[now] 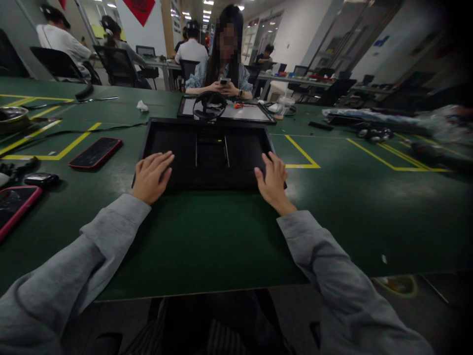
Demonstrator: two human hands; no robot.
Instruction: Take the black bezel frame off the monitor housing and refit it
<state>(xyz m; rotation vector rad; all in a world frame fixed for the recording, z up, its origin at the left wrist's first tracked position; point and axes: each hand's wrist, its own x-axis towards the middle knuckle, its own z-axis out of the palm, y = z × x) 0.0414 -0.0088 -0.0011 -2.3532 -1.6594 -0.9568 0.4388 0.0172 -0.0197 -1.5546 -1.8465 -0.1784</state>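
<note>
A shallow black tray-like panel [170, 148] with a raised rim lies on the table in front of me. Two thin metal rails run along its middle section. My left hand [152, 177] rests on its near left corner, fingers stretched out over the rim. On the near right corner lies my right hand [272, 181], its fingers apart and slightly bent, with the thumb pointing inward. Neither hand is wrapped round the panel. Behind its far edge is a black ring-shaped piece [209, 105], partly in front of a flat framed panel [247, 112].
On the left of the green table [207, 241] are a red-edged phone [96, 153], another phone [16, 207] and a metal bowl [14, 120]. Plastic-wrapped parts [369, 118] lie at right. Across the table a person [225, 64] holds a phone.
</note>
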